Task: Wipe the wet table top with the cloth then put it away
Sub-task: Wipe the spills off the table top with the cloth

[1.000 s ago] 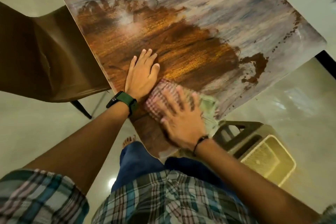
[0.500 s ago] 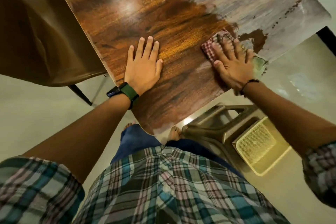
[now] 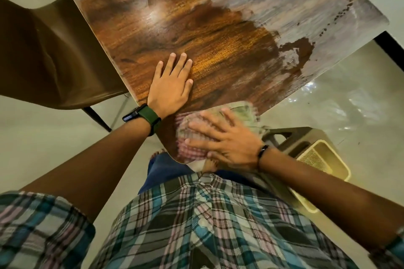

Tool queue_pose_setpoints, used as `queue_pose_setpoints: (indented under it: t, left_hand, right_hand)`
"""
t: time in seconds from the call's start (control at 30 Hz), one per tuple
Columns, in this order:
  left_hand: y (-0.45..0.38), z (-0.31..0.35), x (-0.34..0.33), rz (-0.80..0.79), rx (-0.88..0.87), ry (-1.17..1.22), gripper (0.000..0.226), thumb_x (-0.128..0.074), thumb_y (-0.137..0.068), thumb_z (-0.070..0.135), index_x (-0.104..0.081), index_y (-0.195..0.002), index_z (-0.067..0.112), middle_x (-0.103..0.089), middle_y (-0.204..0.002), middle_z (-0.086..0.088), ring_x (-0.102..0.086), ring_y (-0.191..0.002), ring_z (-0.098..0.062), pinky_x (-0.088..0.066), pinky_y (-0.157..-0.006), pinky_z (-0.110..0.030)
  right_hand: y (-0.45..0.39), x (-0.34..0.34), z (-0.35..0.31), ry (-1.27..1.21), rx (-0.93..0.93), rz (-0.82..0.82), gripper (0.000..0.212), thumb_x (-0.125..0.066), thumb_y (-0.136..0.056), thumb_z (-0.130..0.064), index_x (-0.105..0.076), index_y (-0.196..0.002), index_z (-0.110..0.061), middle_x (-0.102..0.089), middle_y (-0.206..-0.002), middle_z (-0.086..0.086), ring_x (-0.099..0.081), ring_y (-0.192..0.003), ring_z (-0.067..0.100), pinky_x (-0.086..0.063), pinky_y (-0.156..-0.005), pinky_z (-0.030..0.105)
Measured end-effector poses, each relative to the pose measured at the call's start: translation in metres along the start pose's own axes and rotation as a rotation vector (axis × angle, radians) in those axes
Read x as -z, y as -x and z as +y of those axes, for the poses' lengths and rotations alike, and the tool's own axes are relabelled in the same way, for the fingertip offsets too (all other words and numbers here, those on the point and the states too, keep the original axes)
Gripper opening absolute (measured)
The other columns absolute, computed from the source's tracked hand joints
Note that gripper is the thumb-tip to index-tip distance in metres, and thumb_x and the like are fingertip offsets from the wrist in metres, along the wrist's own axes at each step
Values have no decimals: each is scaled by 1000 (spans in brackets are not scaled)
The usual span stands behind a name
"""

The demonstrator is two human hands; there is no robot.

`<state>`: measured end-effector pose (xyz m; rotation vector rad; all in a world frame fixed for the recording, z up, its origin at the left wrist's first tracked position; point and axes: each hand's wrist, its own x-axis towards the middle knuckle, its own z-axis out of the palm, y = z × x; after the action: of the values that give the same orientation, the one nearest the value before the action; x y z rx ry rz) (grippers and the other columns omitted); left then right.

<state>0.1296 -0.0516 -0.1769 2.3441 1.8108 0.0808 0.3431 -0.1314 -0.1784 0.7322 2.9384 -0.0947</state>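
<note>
The wooden table top (image 3: 218, 35) has a dark wiped patch in the middle and a pale wet film over its far part. A checked red-and-green cloth (image 3: 190, 146) lies at the table's near corner. My right hand (image 3: 225, 140) presses flat on the cloth with fingers spread and straight; both are motion-blurred. My left hand (image 3: 172, 85), with a green watch on its wrist, rests flat on the wiped wood near the left edge, fingers straight.
A brown chair (image 3: 50, 57) stands against the table's left side. A grey plastic stool (image 3: 306, 148) with a cream mesh seat stands on the floor to the right, under my right forearm. My bare feet show below the table corner.
My right hand has swept the cloth from the table's right edge back to the near corner. My left hand has stayed flat in place.
</note>
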Motion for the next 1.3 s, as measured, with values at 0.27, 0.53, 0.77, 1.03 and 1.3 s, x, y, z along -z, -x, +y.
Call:
queue_pose_setpoints:
  t: [0.27, 0.53, 0.77, 1.03, 1.3]
  left_hand:
    - [9, 5, -4, 6, 6, -8, 56, -15, -95, 36, -17, -147, 13, -15, -155, -6, -8, -143, -26, -6, -115, -45]
    - [8, -2, 6, 130, 75, 617, 47, -31, -90, 21, -45, -134, 12, -36, -147, -4, -20, -141, -16, -4, -114, -39]
    - [8, -4, 4, 90, 30, 571, 46, -37, -87, 7, -48, -132, 12, -33, -149, -4, -17, -142, -18, -1, -114, -37]
    - [9, -9, 9, 20, -6, 556, 56, -41, -85, -6, -38, -139, 12, -23, -153, -5, -9, -143, -19, 6, -114, -39]
    - [9, -10, 10, -32, -54, 556, 55, -42, -88, -5, -36, -140, 11, -20, -154, -7, -7, -143, -21, 5, -115, -41]
  right_hand:
    - [44, 13, 132, -154, -692, -133, 62, 9, -83, -66, 7, -141, -46, 7, -159, -3, 9, -146, 22, 9, -113, 53]
    - [-10, 11, -20, -59, -217, -66, 54, -4, -96, -53, -22, -145, -38, -33, -152, -1, -30, -137, 39, -12, -104, 71]
    - [-9, 13, -29, -34, 175, -63, 50, -24, -94, -44, -31, -143, -40, -22, -155, -6, -18, -142, 30, -17, -107, 65]
    - [14, 12, 10, 88, 139, -69, 56, -30, -91, -45, -26, -146, -34, -28, -154, -2, -22, -140, 32, -27, -104, 63]
    - [-22, 18, -6, 83, 184, -90, 52, -26, -93, -43, -30, -145, -35, -33, -152, 1, -26, -140, 32, -28, -105, 62]
